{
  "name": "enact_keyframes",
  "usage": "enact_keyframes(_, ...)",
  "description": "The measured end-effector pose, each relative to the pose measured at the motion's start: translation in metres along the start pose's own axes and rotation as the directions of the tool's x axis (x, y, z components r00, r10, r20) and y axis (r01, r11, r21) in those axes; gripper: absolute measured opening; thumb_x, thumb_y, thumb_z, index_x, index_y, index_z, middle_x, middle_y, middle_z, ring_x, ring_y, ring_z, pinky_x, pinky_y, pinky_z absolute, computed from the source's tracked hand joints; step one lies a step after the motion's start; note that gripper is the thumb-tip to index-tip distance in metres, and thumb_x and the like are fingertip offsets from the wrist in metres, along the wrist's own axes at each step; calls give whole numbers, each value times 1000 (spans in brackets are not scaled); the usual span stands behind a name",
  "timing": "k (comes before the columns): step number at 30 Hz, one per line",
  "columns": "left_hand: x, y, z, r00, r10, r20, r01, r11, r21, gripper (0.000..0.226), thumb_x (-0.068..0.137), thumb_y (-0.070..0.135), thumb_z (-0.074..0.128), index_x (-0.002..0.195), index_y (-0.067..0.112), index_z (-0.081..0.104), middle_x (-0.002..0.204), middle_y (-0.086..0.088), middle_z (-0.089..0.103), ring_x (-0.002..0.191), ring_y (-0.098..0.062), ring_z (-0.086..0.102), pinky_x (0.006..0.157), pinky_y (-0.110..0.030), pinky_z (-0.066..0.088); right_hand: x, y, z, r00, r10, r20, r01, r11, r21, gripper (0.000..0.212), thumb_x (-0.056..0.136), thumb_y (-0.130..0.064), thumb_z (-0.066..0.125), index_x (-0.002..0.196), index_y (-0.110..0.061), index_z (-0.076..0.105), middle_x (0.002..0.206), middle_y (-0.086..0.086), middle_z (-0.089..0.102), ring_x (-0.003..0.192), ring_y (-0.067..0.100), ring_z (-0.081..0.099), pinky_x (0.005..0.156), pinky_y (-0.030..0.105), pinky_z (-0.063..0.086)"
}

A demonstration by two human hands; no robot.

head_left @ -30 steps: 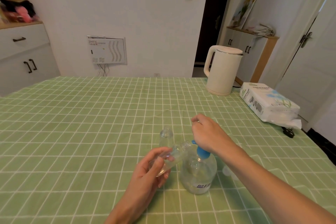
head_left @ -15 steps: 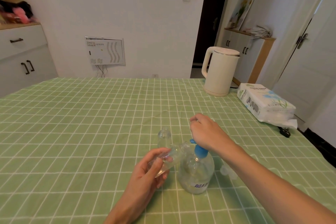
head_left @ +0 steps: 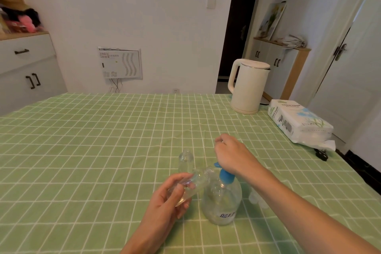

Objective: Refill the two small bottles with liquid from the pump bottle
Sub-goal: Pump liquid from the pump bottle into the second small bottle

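Clear plastic, likely light, slippery. My left hand pinched the small bottle mid-body; right hand, two o'clock, clasped the pump bottle.

Obs: right hand is covering the pump head of the pump bottle; only the blue collar and nozzle tip are showing. Its fingers are curling under, so any contents are hidden. The left hand is masking part of the tilted small bottle. The label is blurring, unreadable. The right forearm is partly hiding clear items on the worktop, too indistinct to identify.
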State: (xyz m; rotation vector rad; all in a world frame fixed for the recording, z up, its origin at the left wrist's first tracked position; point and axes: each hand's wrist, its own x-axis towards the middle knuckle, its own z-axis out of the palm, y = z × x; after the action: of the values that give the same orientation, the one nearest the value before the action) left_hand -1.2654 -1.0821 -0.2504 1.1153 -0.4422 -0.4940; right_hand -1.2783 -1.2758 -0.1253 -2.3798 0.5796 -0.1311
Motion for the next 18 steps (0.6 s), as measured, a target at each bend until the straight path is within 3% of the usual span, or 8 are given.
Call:
enact_keyframes(4,1,-2,-4,1000,-26,-4,26,1000,12,60,80,58,80,126,22,69,110,-1,73,76,-8,61,67,-23,47,2,1,-2,1000,-14,-9,14,1000,-18,27,97,-25,32,115,-24,52,102,-6,52,82,6,50,67,31,38)
enact_keyframes(9,2,-1,-3,1000,-12,-10,12,1000,-9,56,82,56,79,125,20,69,103,-1,72,71,-9,59,60,-20,46,1,2,3,1000,11,-4,-11,1000,17,26,96,-23,30,111,-26,51,105,-5,51,97,18,59,84,38,46)
enact_keyframes(13,1,0,0,1000,11,-3,-11,1000,-20,58,80,57,80,123,19,70,98,-4,72,66,-10,56,56,-20,44,-3,2,6,1000,24,14,-24,1000,-8,32,96,-22,30,116,-22,55,109,-3,56,98,22,64,91,41,50)
enact_keyframes(18,0,1,0,1000,-1,-11,0,1000,-19,53,81,54,78,121,20,72,105,-3,73,75,-11,59,66,-27,43,-2,1,2,1000,19,-7,-19,1000,18,27,96,-22,32,112,-23,54,104,-5,53,98,19,59,88,39,48)
